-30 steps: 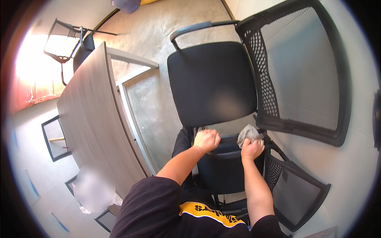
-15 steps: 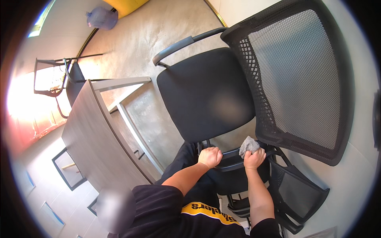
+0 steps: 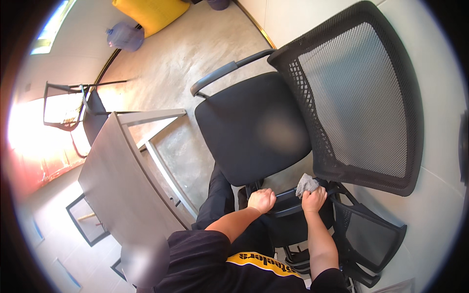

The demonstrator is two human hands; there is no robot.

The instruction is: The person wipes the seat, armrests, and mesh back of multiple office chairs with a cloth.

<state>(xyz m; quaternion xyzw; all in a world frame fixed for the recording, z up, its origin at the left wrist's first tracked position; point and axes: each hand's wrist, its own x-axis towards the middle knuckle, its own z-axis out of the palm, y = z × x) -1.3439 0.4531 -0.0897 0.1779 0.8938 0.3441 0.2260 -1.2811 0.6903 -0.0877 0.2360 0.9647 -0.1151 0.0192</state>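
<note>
Far left: grey table (image 3: 115, 190), with a blue water jug (image 3: 125, 36) and a yellow cushion (image 3: 150, 12) beyond on the floor. Centre: black office chair (image 3: 251, 127), mesh backrest at right. Left hand (image 3: 262, 199) closed in a fist around the chair's near armrest (image 3: 288, 197), steadying it. Right hand (image 3: 313, 199) beside it on the same armrest, fingers curled tight on a grey cloth (image 3: 307, 184) bunched just under the backrest's lower edge. Cloth judged light, soft, easily crumpled; best held wadded in the palm. Armrest judged stiff and smooth, gripped from above. Second mesh chair (image 3: 366, 237) lower right.
</note>
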